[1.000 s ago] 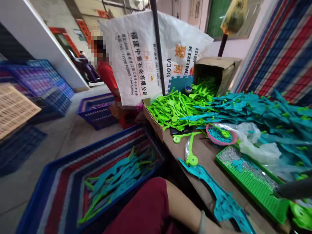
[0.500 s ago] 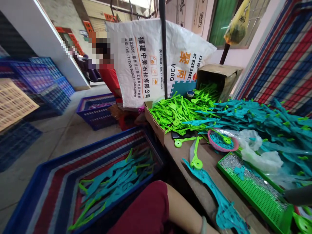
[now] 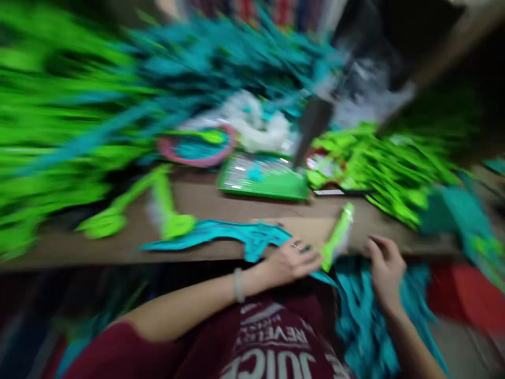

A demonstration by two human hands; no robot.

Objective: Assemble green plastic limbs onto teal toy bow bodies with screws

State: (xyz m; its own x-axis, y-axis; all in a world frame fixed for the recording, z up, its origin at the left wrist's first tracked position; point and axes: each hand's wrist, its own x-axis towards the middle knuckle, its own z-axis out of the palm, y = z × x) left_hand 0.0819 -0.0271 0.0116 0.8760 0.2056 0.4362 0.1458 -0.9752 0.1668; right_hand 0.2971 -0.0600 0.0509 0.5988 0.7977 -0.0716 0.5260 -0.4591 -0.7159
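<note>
A long blue plastic part point(image 3: 224, 231), shaped like a toy blade, lies along the front edge of the workbench. My left hand point(image 3: 292, 261) rests over its right portion with fingers bent around it, hiding some of it. Just right of those fingertips is a green part with a pale blade point(image 3: 337, 239). Farther right, my right hand point(image 3: 387, 271) hovers by the bench edge, fingers curled and thumb near the index finger. Blur hides whether anything small is between them. Left of the blue part's tip lies another green part with a round end point(image 3: 177, 225).
A green tray point(image 3: 262, 187) of small metallic pieces and a pink bowl point(image 3: 197, 158) of blue bits stand behind. Green parts point(image 3: 59, 131) pile at left, more green parts point(image 3: 386, 168) at right. Blue parts point(image 3: 236, 63) heap at the back; others point(image 3: 363, 321) hang below the bench.
The view has swung right and down from the striped crate and floor to the bench front. Both my hands now show; before, only my left arm did, with its hand out of frame.
</note>
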